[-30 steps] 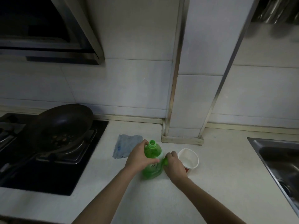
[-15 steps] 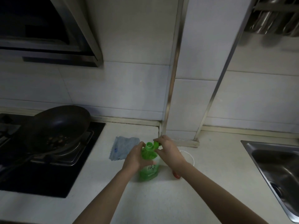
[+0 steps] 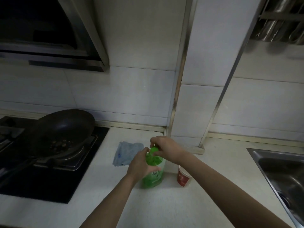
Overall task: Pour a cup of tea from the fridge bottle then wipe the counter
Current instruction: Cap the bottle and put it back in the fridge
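A green tea bottle [image 3: 153, 176] stands upright on the white counter [image 3: 189, 203]. My left hand [image 3: 142, 163] grips its upper body from the left. My right hand [image 3: 166, 148] sits on top of the bottle, its fingers pinching the green cap [image 3: 154, 149]. Just right of the bottle stands a red paper cup [image 3: 183, 177]; my right forearm hides its rim and inside. A blue cloth [image 3: 127, 153] lies flat on the counter behind and left of the bottle.
A black gas hob [image 3: 49, 170] with a dark wok [image 3: 64, 129] fills the left side. A steel sink [image 3: 283, 175] is at the right edge. A tiled pillar [image 3: 205, 96] rises right behind the bottle. A range hood [image 3: 49, 38] hangs upper left.
My right hand rose from beside the bottle's base, cap in its fingers, to the top of the bottle. The left hand kept its grip on the bottle. The view dipped slightly.
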Demonstrator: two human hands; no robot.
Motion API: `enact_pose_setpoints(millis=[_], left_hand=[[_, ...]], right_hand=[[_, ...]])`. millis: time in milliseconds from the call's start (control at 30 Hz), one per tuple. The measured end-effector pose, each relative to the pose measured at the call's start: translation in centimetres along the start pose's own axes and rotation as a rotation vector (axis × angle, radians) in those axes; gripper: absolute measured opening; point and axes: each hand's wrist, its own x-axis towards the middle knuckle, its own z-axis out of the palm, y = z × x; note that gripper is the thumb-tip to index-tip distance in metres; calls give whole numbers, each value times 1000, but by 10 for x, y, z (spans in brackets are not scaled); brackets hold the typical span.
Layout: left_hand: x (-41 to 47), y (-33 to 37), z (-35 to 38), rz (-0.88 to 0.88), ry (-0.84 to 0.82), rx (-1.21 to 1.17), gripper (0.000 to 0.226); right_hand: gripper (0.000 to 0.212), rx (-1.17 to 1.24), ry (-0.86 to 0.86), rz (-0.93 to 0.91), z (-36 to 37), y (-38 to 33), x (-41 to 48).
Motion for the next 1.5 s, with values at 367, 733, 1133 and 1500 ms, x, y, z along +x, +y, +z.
enact_pose_setpoints(millis=[367,733,1133,1500], left_hand=[[1,-1,2,57,19,-3,71],[0,4,2,2,17,43,55],[0,1,0,18,11,-4,66],[0,2,1,4,9,18,57]], right_hand=[[20,-193,-41,-256,-9,5,-1],[57,-516,-1,103,6,-12,6],[35,-9,-38,-39,-15,5,1],[32,-129,-125,-103,-4,9,2]])
